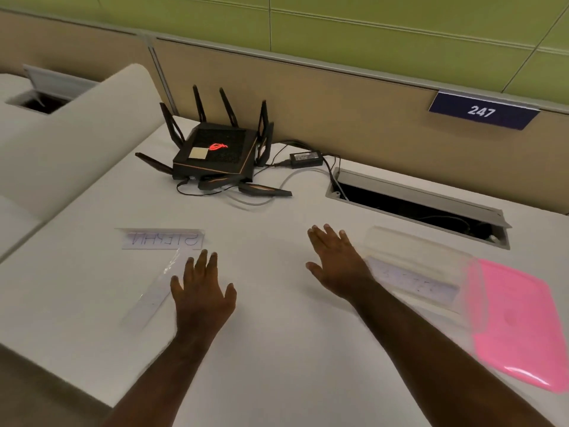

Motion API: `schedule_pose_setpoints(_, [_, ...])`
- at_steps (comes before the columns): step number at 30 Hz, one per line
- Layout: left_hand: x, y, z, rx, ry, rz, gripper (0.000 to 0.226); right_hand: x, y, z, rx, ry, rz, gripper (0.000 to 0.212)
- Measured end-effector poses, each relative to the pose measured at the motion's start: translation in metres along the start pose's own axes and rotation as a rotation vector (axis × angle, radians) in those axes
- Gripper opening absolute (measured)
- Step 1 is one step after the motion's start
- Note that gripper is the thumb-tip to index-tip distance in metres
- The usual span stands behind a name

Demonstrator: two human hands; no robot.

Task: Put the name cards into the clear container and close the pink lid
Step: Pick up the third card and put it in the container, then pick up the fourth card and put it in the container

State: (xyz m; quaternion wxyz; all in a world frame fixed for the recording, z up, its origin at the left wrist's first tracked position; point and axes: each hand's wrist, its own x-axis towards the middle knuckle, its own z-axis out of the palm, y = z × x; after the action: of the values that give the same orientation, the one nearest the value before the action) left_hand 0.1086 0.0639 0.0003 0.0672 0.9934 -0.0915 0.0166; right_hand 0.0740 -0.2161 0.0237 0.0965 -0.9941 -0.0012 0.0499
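Presently both hands are empty, fingers spread, palms down over the desk (pixel 292 349). The left hand (pixel 201 292) hovers near the left side, its fingertips just short of two name cards: a sleeved card (pixel 152 295) lying slantwise just left of it, and a second card (pixel 163 238) with handwritten letters a little farther off. The right hand (pixel 337 261) sits right of centre, beside the clear container (pixel 421 269). One card (pixel 409 280) appears to lie already inside the container, though blur leaves this uncertain. The pink lid (pixel 517 328) rests flat at the near right, partly under the container's rim, not fitted. A router (pixel 215 154) stands at the far side.

Assessment: loading is in progress, two cards outstanding. The next move calls for pinching a thin flat card off the desk; the sleeved one may slip.
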Motion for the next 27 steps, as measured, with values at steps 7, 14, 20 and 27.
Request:
schedule_pose_setpoints(7, [-0.014,-0.078,0.002,0.104,-0.058,-0.181,0.087,0.049,-0.084,0.052,-0.043,-0.131,-0.155,0.078])
schedule_pose_setpoints(14, [-0.017,-0.124,0.006,0.136,-0.122,-0.23,0.08,0.079,-0.167,0.089,-0.04,-0.171,-0.323,0.082])
schedule_pose_setpoints(20, [-0.019,-0.145,0.02,0.263,0.132,-0.019,0.041,0.095,-0.208,0.107,-0.033,-0.233,-0.372,0.083])
schedule_pose_setpoints(27, [-0.005,-0.132,-0.009,-0.248,-0.029,-0.189,0.027,0.092,-0.206,0.102,0.003,-0.157,-0.374,0.087])
